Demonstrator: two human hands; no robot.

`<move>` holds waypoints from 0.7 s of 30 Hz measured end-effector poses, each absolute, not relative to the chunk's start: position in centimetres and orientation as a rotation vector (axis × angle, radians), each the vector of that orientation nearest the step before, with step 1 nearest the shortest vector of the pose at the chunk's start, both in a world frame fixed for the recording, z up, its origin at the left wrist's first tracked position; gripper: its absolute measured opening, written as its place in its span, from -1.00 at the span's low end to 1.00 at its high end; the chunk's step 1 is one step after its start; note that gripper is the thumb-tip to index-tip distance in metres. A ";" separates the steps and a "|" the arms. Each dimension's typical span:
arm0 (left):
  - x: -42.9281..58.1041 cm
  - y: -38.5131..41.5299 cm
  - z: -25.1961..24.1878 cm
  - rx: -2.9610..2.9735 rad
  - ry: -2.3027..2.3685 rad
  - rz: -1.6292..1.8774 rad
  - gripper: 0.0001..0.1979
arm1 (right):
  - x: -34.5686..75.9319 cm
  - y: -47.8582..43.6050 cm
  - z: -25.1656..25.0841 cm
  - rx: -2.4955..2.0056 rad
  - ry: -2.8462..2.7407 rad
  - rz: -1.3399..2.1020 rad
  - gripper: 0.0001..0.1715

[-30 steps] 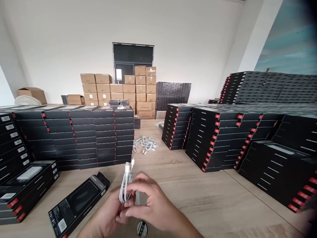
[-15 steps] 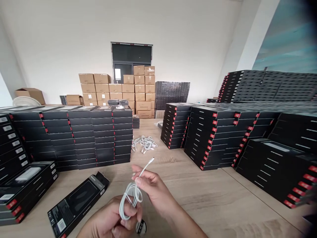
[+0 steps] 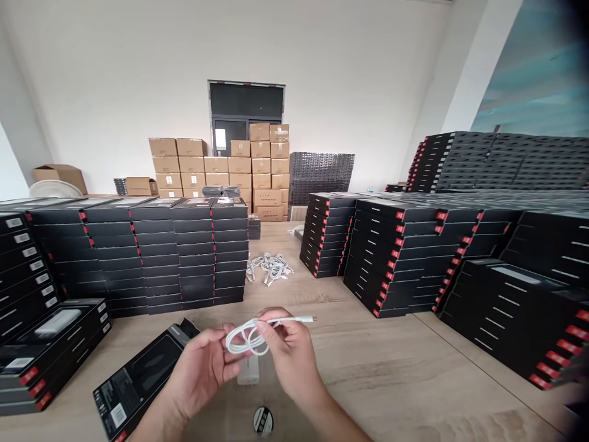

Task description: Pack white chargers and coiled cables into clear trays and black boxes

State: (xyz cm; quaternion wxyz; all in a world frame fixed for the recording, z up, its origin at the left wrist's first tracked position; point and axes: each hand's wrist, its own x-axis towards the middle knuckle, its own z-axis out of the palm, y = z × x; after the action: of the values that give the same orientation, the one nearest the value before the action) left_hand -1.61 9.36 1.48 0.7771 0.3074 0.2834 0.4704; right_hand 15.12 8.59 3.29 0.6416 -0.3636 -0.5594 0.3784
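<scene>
A coiled white charging cable (image 3: 243,339) is up between my two hands, above the table. My right hand (image 3: 289,353) pinches it near one end, and the connector sticks out to the right past the fingers. Palm partly turned up, my left hand (image 3: 200,362) has its curled fingers at the left end of the loops; its grip looks loose. Below the coil, between the hands, is a white plug adapter (image 3: 249,372). A round black-and-white label (image 3: 263,421) lies nearer to me. Beside my left forearm is a black box (image 3: 138,380) with its far end flap up.
More white cables (image 3: 271,268) lie in a pile farther back on the wooden table (image 3: 368,368). Stacks of black boxes stand at left (image 3: 193,258) and right (image 3: 386,258). Brown cartons (image 3: 239,166) are piled against the back wall.
The cable has come up and away from me, and its connector has swung from pointing forward to pointing right. My left hand has loosened around the coil. The plug adapter now shows below.
</scene>
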 end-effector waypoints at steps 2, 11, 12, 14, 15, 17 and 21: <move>-1.5 9.4 1.7 0.777 0.669 1.160 -0.87 | 15.4 8.9 3.1 -0.879 -1.259 0.763 -0.91; 0.2 8.3 1.5 1.785 1.356 1.406 -0.76 | 14.9 8.5 2.7 -0.830 -1.433 0.481 -0.89; 0.3 8.3 1.6 1.760 1.369 1.396 -0.76 | 14.8 8.4 2.7 -0.835 -1.457 0.471 -0.88; 0.5 8.3 1.6 1.702 1.365 1.380 -0.76 | 14.7 8.3 2.6 -0.840 -1.489 0.460 -0.87; 0.6 8.3 1.6 1.674 1.351 1.379 -0.77 | 14.7 8.3 2.6 -0.839 -1.501 0.452 -0.87; 0.8 8.2 1.7 1.626 1.311 1.391 -0.80 | 14.8 8.4 2.5 -0.837 -1.525 0.418 -0.86; 1.1 8.1 1.7 1.533 1.180 1.383 -0.86 | 15.2 8.4 2.5 -0.857 -1.564 0.288 -0.82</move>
State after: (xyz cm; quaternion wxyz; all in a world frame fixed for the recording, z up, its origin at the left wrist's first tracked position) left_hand 1.07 8.11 1.72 0.3728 0.5981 0.4604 0.5398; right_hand 15.21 8.37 2.53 0.6191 -0.3724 -0.6799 0.1253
